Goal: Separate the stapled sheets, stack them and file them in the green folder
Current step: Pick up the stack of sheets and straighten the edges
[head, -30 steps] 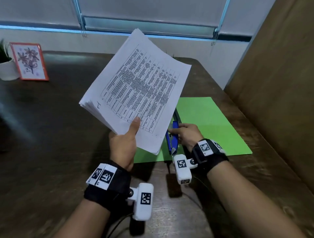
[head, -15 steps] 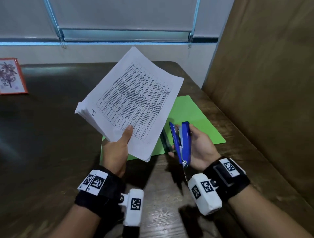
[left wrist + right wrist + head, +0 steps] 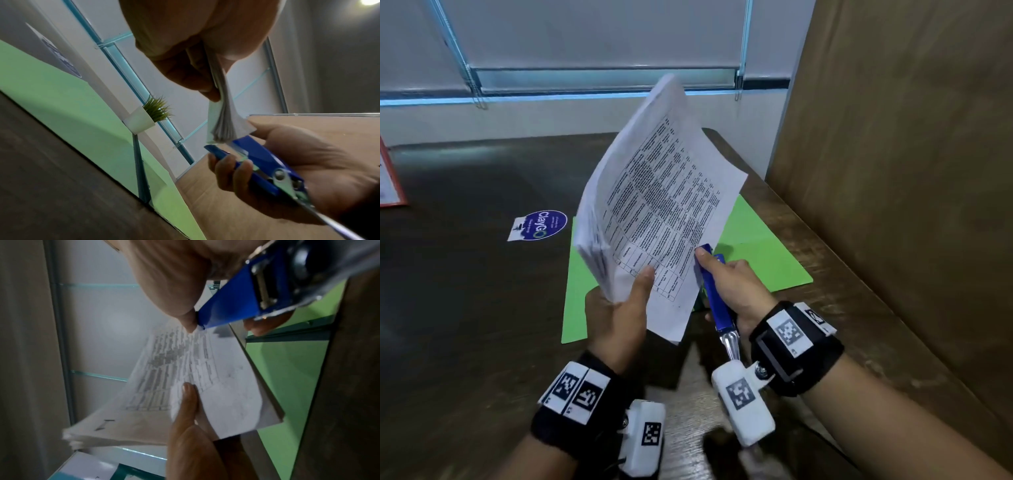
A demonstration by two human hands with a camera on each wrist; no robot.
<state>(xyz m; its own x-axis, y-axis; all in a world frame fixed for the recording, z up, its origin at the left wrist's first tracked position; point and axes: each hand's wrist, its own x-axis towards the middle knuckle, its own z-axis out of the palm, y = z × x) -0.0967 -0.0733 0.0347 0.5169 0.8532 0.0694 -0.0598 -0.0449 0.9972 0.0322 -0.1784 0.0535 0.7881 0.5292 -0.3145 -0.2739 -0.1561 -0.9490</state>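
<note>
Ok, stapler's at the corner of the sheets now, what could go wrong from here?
1. The left hand pinches the sheets only at their bottom edge; they fan out there, so prying may tear or spill pages.
2. The blue stapler sits in the right hand close to the thumb; a slip could nick it.

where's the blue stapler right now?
Head view, right of centre: the blue stapler is gripped in the right hand, its tip at the sheets, above the green folder.
</note>
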